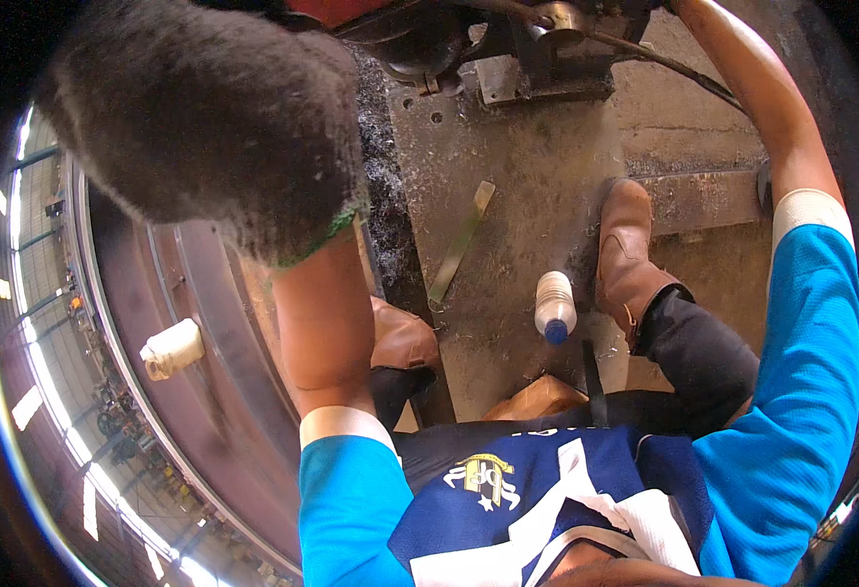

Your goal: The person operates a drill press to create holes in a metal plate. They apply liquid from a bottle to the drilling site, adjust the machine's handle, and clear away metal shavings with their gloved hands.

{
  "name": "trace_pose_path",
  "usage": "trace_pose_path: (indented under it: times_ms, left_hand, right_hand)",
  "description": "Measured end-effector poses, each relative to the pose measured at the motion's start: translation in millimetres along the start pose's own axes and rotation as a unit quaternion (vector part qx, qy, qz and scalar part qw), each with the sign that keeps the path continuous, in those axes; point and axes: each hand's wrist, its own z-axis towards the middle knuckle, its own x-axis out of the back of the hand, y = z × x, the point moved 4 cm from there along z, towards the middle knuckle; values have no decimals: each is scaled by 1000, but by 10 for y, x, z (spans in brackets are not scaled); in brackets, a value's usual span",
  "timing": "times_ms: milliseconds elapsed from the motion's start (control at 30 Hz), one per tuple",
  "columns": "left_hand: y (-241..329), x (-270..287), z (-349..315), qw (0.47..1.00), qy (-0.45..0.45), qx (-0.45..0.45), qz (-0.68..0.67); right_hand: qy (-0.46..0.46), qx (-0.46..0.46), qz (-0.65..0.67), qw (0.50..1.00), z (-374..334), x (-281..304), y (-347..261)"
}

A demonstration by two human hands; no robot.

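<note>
My left hand (214, 117), in a fuzzy dark grey knitted glove with a green edge, is raised at the upper left, large in view. Its fingers cannot be made out, so whether it holds anything is hidden. My bare right forearm (776, 88) reaches up to the top edge, where the hand passes out of view beside a dark machine (556, 73). A long thin metal rod (669, 67) slants from this machine toward that forearm. Part of a red surface (336, 10) shows at the top, close to the gloved hand.
Between my brown boots (630, 235), a clear bottle with a blue cap (554, 305) lies on a worn metal plate (507, 176). A flat strip (462, 245) lies near it. At left, a whitish plastic container (172, 349) rests on a long dark metal surface (224, 440).
</note>
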Motion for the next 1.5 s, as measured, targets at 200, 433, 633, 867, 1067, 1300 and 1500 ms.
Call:
trace_pose_path:
  times_ms: [200,433,633,867,1067,1300,1500]
  left_hand:
    - [-21,87,52,996,-43,44,-57]
    - [-333,421,-28,998,9,64,1]
    - [-482,951,-212,988,-36,69,137]
    - [-1115,2519,-2322,706,-132,394,573]
    - [-1193,3211,-3777,550,-306,507,589]
    - [-1339,3045,-3931,489,-318,524,621]
    - [-1311,3065,-3957,498,-275,553,609]
  right_hand:
    - [-49,-22,-9,999,-313,48,-263]
    - [-155,-72,-248,953,-1206,423,-599]
    - [-128,387,23,913,-2209,390,-2178]
    - [-250,478,304,785,-2166,-819,-4085]
    - [-143,534,-49,832,-1907,-1677,-4450]
    - [77,537,-295,787,-1627,-2241,-4306]
    - [2,670,-250,699,-1450,-2315,-4275]
